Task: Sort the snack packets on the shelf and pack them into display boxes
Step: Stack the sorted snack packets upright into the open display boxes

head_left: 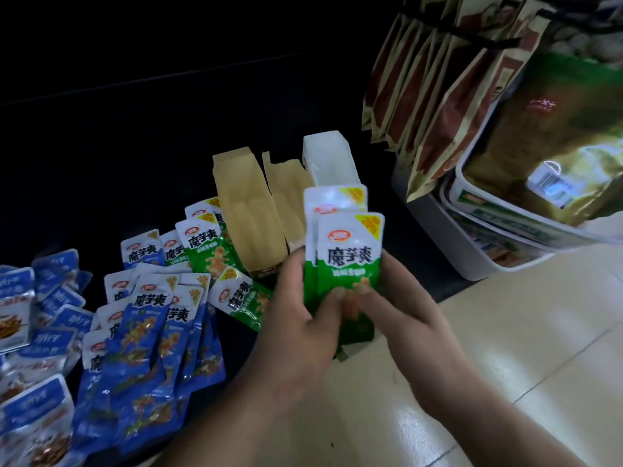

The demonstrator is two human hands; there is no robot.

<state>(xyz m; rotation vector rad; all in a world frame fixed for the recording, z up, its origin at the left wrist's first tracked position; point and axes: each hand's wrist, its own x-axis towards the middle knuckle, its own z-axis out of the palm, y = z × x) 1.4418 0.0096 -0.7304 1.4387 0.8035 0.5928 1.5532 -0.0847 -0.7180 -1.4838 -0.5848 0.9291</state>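
I have both hands on a small stack of green packets point(347, 251), held upright just above the front edge of the shelf point(151, 146). My left hand point(296, 318) wraps the stack's left side with the thumb across the printed face. My right hand point(401, 308) closes on the right side, its thumb beside the other. Neither hand has anything else in its grip.

The open display box point(249, 210) lies just beyond and to the left of the stack, its near end almost touching my left hand. Its long axis runs from the shelf's front edge toward the back, leaning left as it goes. A white box point(328, 163) stands directly behind the stack. The left hand is the nearer one to the open box, so I judge the stack should travel left and forward, then tip to lie along the trough.

Loose green packets point(241, 299) and a heap of blue packets point(148, 335) lie farther left along the front edge.
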